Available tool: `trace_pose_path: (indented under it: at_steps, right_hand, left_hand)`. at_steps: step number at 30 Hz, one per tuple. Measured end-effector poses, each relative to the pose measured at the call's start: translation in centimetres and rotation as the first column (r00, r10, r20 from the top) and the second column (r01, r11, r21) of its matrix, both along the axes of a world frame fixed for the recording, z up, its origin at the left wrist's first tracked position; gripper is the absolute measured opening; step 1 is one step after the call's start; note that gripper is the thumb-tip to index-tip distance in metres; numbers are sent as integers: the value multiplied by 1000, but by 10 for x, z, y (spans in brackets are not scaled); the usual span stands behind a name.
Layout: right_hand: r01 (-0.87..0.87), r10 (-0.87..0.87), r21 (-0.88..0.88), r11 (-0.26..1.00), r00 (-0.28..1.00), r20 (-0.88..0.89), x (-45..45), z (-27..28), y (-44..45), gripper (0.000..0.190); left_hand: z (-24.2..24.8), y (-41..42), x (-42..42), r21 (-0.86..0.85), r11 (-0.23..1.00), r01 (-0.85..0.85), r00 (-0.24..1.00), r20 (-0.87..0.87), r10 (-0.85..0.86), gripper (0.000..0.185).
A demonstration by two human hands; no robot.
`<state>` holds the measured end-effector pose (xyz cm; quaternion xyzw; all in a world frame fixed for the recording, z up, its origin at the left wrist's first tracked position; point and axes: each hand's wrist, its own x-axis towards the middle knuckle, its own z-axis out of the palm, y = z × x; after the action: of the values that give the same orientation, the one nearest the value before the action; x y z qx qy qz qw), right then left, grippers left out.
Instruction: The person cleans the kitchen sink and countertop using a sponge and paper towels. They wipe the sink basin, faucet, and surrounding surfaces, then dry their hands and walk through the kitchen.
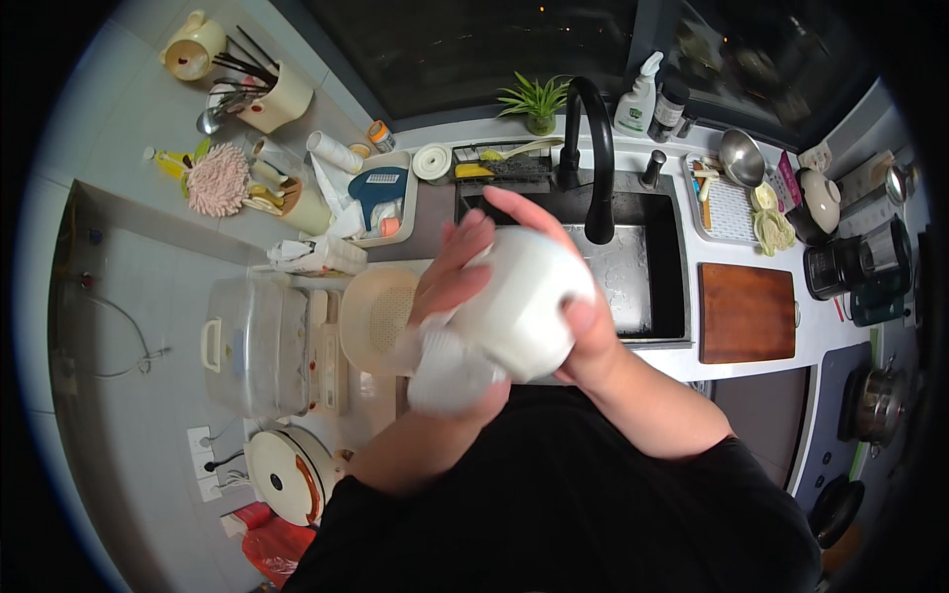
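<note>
A white, rounded, glossy vessel (515, 304) is tilted in front of my chest, above the counter's front edge near the sink. My right hand (594, 337) grips it from the right, with the thumb on the near side beside a small dark spot and the fingers over the far side. My left hand (448, 278) is on its left side, blurred, with fingers spread along the wall. A whitish crumpled cloth or paper towel (454, 374) lies in the left palm, against the vessel's lower left. The vessel's inside is hidden.
Behind are a black sink (667, 274) and an arched black faucet (604, 163). A wooden cutting board (747, 313) and white draining tray (715, 222) sit at right. To the left are a beige colander (378, 319), a clear lidded box (259, 348) and a round cream appliance (285, 478).
</note>
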<state>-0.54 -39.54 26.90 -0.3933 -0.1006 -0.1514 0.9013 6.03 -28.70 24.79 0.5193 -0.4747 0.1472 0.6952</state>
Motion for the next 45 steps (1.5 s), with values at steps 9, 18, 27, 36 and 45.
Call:
trace_pose_path:
  at_steps: [9, 18, 27, 36, 45]
  right_hand:
    - [-184, 394, 601, 778, 888, -238, 13, -4, -32, 84]
    - [-138, 336, 543, 828, 898, -284, 11, 2, -35, 81]
    - [-350, 654, 823, 448, 755, -35, 8, -1, -40, 74]
    - [-469, 651, 806, 361, 745, 142, 4, -3, -43, 68]
    - [-216, 517, 796, 566, 844, -139, -8, 15, -35, 58]
  left_hand:
    - [34, -9, 22, -213, 973, 86, 573, -789, -224, 49]
    - [48, -1, 58, 425, 697, -577, 785, 57, 616, 25]
    - [80, -22, 51, 217, 872, -438, 836, -257, 484, 13]
    - [53, -7, 49, 55, 897, 438, 848, -358, -392, 31]
    - [71, -13, 44, 518, 853, -59, 958, 268, -96, 30]
